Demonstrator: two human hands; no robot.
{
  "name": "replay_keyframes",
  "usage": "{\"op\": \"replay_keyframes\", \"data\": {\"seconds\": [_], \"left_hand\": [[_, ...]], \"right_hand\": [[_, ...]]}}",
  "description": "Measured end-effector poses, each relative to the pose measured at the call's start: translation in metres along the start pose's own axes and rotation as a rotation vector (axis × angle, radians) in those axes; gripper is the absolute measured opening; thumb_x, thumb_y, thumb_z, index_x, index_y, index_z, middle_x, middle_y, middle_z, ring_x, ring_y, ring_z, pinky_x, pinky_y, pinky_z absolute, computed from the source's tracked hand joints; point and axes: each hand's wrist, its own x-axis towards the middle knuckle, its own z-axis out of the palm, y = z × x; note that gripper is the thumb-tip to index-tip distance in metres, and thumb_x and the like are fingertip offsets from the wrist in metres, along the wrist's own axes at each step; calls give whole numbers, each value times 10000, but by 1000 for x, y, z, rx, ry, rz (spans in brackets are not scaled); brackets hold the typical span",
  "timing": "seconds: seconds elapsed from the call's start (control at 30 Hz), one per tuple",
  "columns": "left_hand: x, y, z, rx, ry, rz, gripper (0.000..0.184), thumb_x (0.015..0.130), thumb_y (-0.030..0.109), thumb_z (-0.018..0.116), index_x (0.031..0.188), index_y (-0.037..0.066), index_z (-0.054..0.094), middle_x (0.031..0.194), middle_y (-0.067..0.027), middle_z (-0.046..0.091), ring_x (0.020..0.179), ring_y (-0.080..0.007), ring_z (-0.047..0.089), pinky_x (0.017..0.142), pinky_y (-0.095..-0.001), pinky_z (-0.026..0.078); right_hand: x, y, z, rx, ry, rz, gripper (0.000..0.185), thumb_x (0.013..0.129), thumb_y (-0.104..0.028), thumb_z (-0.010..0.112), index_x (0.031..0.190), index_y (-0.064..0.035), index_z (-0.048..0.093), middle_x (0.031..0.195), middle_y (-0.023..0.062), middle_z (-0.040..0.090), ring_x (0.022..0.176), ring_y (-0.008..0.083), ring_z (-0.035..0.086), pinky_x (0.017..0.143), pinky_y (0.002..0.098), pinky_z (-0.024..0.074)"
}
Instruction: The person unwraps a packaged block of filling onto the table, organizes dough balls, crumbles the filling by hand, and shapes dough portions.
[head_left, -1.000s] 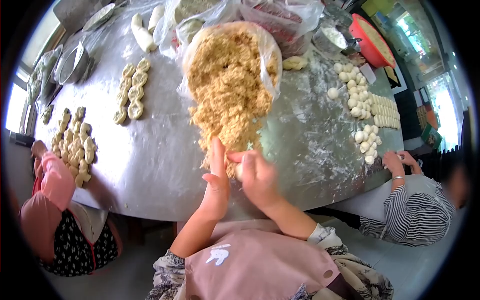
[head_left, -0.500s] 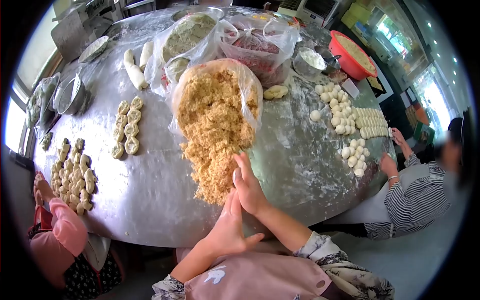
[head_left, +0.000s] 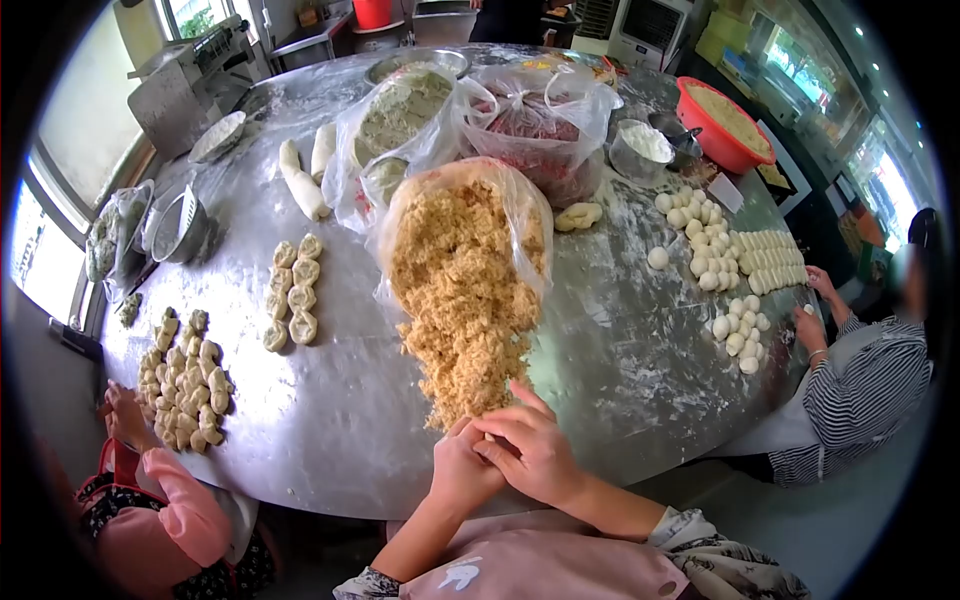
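Note:
In front of the crumbly golden filling (head_left: 465, 290), which spills from an open clear plastic bag (head_left: 537, 225), my two hands meet near the table's front edge. My left hand (head_left: 462, 468) is closed, its fingers curled under the right one. Over it bends my right hand (head_left: 535, 455), thumb and fingers pressed against the left and one finger sticking out toward the filling. A small pale spot shows between the fingers; what they hold is mostly hidden.
Dough pieces (head_left: 185, 385) lie at left, round dough balls (head_left: 710, 240) at right. Behind the filling stand bags of green filling (head_left: 400, 115) and dark red filling (head_left: 530, 125), plus a red basin (head_left: 725, 130). Co-workers stand on both sides.
My hands, flat and palm to palm before with fingers pointing at the filling, are now curled together, the right over the left. The view has shifted, showing more of the room's back.

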Motion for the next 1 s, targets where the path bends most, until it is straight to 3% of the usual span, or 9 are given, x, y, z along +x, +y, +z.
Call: {"op": "replay_keyframes", "data": {"seconds": [0.07,0.27,0.47,0.6,0.7,0.73,0.83,0.97,1.0], "left_hand": [[-1,0,1,1,27,-58,118,718,115,688,800,58,627,771,-127,623,748,-338,629,645,-400,512],[-3,0,-1,49,-151,-56,125,751,95,648,867,50,653,824,-157,642,786,-363,631,684,-399,519],[-13,2,0,-141,-152,-70,229,753,44,663,982,23,662,902,-169,681,837,-264,680,724,-326,525],[-15,7,-1,-94,-207,-25,155,789,76,674,939,38,664,851,-154,672,781,-316,665,708,-359,528],[-20,-10,-6,-49,-262,-82,99,825,96,678,885,20,658,758,-123,640,669,-251,629,631,-340,510],[-23,-16,-2,-319,-199,-231,228,924,145,606,748,0,610,677,-89,593,612,-190,574,567,-328,479],[-21,-13,-6,-755,-23,-457,402,1007,211,494,657,20,537,660,-72,578,619,-156,555,546,-330,476],[-5,4,9,-898,393,-328,478,1037,302,438,638,43,479,657,-64,558,632,-158,548,837,-372,494],[-6,-17,10,-818,281,-168,483,1041,360,402,701,35,511,845,-141,641,943,-239,623,1058,-430,368]], "right_hand": [[-4,0,-4,-8,38,38,199,758,-166,788,926,-97,708,859,61,664,960,311,612,892,422,469],[-15,6,-10,-56,-7,56,114,767,-166,769,865,-129,722,767,45,665,955,296,620,861,393,463],[-23,8,-19,-78,-91,-11,139,755,-170,781,876,-130,725,785,31,687,969,288,634,857,390,476],[-26,16,-22,120,-117,247,218,750,-238,791,867,-86,687,872,49,693,903,267,645,865,385,515],[-31,14,-30,345,-62,370,275,790,-265,792,952,-67,691,935,54,690,943,213,647,795,316,518],[-33,16,-32,328,-52,399,302,808,-273,778,997,-62,675,957,58,683,940,204,643,794,315,515],[-37,19,-26,333,-55,466,381,852,-281,741,1129,-51,616,1032,73,657,937,184,628,797,311,505],[-41,9,4,516,-105,382,431,911,-242,672,1261,-45,518,1166,94,579,970,169,592,838,312,487],[-39,6,10,604,-78,376,411,925,-227,651,1264,-43,511,1174,94,568,974,165,588,842,310,486]]}}
